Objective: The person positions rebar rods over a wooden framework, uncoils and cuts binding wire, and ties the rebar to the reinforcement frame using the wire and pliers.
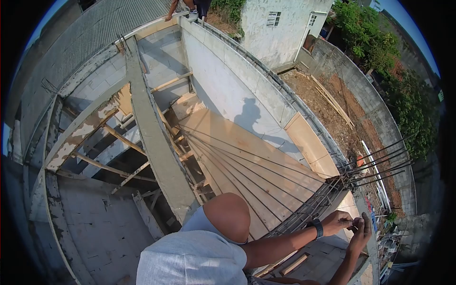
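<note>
My left hand (pixel 337 222), with a dark watch (pixel 317 228) on its wrist, reaches out at the lower right with its fingers pinched together. Close against its fingertips is my right hand (pixel 361 233), its thumb and fingers also drawn together. Whatever lies between the fingers is too small to make out. Just above both hands, a steel rebar cage (pixel 339 180) runs along the wall top, with several bar ends sticking out to the right. Long thin rebars (pixel 247 173) fan out from it over a wooden formwork panel (pixel 270 156). My bent knee (pixel 228 213) is left of the hands.
A concrete beam (pixel 154 142) crosses at the left, beside open gaps with wooden poles (pixel 124 138). A block wall (pixel 223 78) drops along the panel's far side. Another person's leg and hand (pixel 190 10) show at the top. Debris (pixel 389 242) lies below right.
</note>
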Action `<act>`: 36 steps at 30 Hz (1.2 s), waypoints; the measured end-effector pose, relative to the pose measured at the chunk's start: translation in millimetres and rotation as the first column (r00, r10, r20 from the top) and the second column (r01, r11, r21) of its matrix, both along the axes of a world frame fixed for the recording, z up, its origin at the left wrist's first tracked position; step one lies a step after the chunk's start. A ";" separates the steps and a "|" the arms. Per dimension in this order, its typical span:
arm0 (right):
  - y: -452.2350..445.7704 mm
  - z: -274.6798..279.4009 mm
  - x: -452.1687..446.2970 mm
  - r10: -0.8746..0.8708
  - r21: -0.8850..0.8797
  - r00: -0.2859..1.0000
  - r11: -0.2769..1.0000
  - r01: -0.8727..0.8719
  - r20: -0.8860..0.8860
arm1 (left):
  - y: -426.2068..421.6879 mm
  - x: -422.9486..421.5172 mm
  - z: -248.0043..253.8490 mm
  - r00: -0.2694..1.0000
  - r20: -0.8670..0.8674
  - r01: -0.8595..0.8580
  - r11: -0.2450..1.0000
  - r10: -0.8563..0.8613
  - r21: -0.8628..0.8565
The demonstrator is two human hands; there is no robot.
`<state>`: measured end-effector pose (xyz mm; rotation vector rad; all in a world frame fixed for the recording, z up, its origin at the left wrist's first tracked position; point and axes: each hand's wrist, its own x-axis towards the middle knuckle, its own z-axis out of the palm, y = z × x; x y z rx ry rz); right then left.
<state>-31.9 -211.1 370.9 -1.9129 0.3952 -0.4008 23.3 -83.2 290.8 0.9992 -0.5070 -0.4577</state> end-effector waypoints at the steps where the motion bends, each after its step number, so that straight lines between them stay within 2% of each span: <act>1: 0.5 0.4 0.0 0.000 -0.001 1.000 1.000 0.000 0.004 | 2.8 -0.2 3.0 1.000 -0.005 0.007 1.000 -0.007 0.004; 10: 3.4 1.9 -0.6 0.012 -0.001 1.000 1.000 -0.012 0.026 | 3.2 0.2 4.2 1.000 -0.008 0.013 0.999 -0.013 0.031; 13: 3.6 2.2 -1.8 0.011 0.006 1.000 1.000 -0.011 0.026 | -3.5 0.6 -2.5 0.999 0.038 -0.008 0.999 0.007 0.033; 16: 4.5 4.2 -2.6 0.000 0.002 1.000 1.000 0.000 0.015 | -2.1 -1.3 -0.3 0.999 -0.026 0.027 0.999 -0.026 0.030; 19: 5.6 6.3 -2.8 -0.009 -0.007 1.000 1.000 0.009 0.014 | -1.9 -0.7 1.1 1.000 0.009 0.016 0.999 -0.017 0.040; 36: 6.5 5.3 -1.3 -0.016 -0.014 0.999 1.000 0.016 0.029 | 4.9 -0.8 8.6 0.995 -0.081 0.058 0.998 -0.056 0.025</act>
